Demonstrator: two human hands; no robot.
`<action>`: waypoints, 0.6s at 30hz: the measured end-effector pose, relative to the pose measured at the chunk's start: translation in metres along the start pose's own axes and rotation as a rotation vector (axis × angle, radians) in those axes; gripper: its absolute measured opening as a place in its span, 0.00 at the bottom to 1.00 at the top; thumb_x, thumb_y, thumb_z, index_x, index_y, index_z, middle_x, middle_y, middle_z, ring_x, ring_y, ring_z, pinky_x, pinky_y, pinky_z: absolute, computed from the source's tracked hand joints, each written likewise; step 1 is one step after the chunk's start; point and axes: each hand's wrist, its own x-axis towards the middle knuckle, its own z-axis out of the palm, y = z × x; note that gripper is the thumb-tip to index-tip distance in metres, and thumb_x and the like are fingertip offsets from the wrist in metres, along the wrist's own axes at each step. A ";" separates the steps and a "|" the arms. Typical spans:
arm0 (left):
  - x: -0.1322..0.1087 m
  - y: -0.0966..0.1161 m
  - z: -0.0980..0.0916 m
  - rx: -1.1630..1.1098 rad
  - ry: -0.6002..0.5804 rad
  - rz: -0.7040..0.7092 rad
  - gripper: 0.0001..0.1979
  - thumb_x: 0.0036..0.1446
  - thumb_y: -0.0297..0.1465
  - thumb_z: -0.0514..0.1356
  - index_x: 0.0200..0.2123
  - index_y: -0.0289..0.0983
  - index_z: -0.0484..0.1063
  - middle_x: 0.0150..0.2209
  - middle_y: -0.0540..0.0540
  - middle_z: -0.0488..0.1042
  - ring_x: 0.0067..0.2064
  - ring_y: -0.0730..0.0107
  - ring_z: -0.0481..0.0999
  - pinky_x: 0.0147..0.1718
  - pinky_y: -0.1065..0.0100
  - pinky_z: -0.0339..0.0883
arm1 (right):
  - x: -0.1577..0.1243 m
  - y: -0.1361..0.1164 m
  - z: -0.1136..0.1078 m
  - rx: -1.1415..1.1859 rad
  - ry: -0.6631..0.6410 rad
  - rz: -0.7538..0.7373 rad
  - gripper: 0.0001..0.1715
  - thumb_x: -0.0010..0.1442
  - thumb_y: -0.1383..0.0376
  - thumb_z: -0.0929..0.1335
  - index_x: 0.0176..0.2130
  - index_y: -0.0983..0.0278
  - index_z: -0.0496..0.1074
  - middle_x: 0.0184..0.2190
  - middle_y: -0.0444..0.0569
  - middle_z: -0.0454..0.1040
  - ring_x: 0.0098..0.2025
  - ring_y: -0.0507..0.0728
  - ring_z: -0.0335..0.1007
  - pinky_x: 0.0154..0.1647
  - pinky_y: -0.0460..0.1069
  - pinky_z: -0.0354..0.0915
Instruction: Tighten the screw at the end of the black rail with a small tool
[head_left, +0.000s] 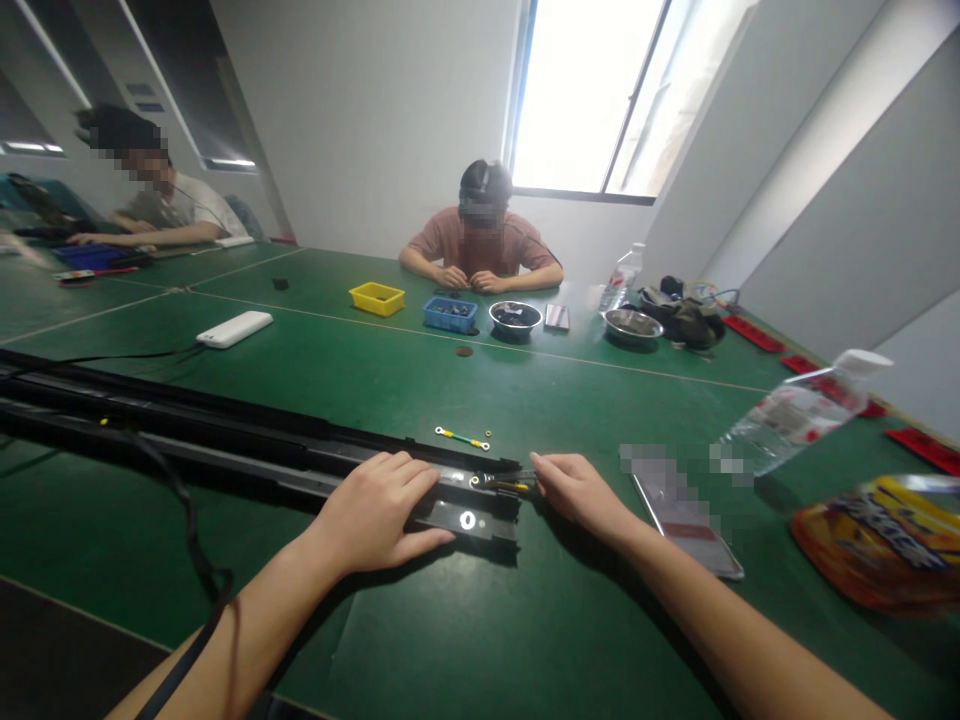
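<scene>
A long black metal rail lies across the green table from the left, its end near the middle. My left hand is wrapped over the rail near that end, thumb along the near side. My right hand is closed in a pinch just beyond the rail's end, holding a thin tool whose tip reaches a ring-shaped terminal in the channel. Beside the tool shows a yellow piece. Behind the rail lie a green-and-yellow wire with ring ends and a small brass-coloured nut.
A phone, a bottle and an orange packet lie to the right. Farther back are a yellow bin, a blue bin and metal bowls. A black cable crosses the left side. Two people sit beyond.
</scene>
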 end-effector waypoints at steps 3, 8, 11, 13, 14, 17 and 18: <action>-0.001 0.000 0.000 0.002 -0.013 -0.006 0.27 0.62 0.52 0.60 0.51 0.35 0.73 0.48 0.38 0.78 0.47 0.49 0.76 0.47 0.50 0.69 | -0.001 0.000 -0.002 -0.037 -0.041 0.016 0.34 0.65 0.40 0.62 0.23 0.62 0.63 0.13 0.37 0.55 0.15 0.48 0.49 0.16 0.45 0.44; -0.001 -0.001 0.001 -0.001 -0.041 -0.017 0.27 0.63 0.52 0.60 0.51 0.35 0.72 0.48 0.38 0.77 0.48 0.48 0.75 0.47 0.50 0.68 | -0.006 -0.004 -0.007 -0.123 -0.183 0.111 0.34 0.65 0.40 0.63 0.22 0.63 0.63 0.14 0.39 0.59 0.13 0.47 0.53 0.13 0.43 0.46; -0.001 -0.001 0.001 -0.007 -0.044 -0.023 0.27 0.62 0.53 0.60 0.51 0.36 0.72 0.49 0.38 0.77 0.48 0.49 0.75 0.47 0.50 0.68 | -0.009 -0.008 -0.008 -0.152 -0.275 0.135 0.34 0.66 0.41 0.64 0.23 0.64 0.66 0.14 0.39 0.60 0.13 0.47 0.54 0.13 0.43 0.47; -0.001 -0.001 0.002 -0.008 -0.041 -0.022 0.27 0.62 0.52 0.60 0.51 0.36 0.72 0.49 0.38 0.77 0.48 0.49 0.75 0.47 0.50 0.68 | -0.011 -0.011 -0.008 -0.160 -0.313 0.138 0.34 0.66 0.41 0.63 0.23 0.64 0.67 0.13 0.39 0.60 0.13 0.47 0.54 0.13 0.42 0.47; -0.002 -0.001 0.002 -0.008 -0.040 -0.020 0.27 0.62 0.52 0.60 0.51 0.35 0.72 0.49 0.38 0.77 0.48 0.49 0.75 0.47 0.50 0.68 | -0.012 -0.013 -0.008 -0.158 -0.322 0.143 0.35 0.66 0.41 0.63 0.23 0.64 0.67 0.13 0.39 0.60 0.13 0.47 0.54 0.13 0.42 0.47; -0.002 -0.001 0.001 -0.007 -0.032 -0.016 0.27 0.62 0.52 0.60 0.51 0.35 0.72 0.49 0.38 0.77 0.48 0.48 0.75 0.47 0.50 0.68 | -0.013 -0.016 -0.008 -0.135 -0.346 0.162 0.35 0.67 0.41 0.62 0.22 0.64 0.66 0.12 0.39 0.59 0.13 0.47 0.54 0.13 0.42 0.47; -0.002 -0.001 0.001 -0.007 -0.029 -0.014 0.27 0.62 0.52 0.61 0.51 0.35 0.73 0.48 0.38 0.77 0.48 0.49 0.75 0.47 0.50 0.68 | -0.013 -0.017 -0.009 -0.127 -0.356 0.166 0.35 0.67 0.41 0.62 0.22 0.64 0.66 0.12 0.39 0.59 0.12 0.47 0.54 0.13 0.43 0.47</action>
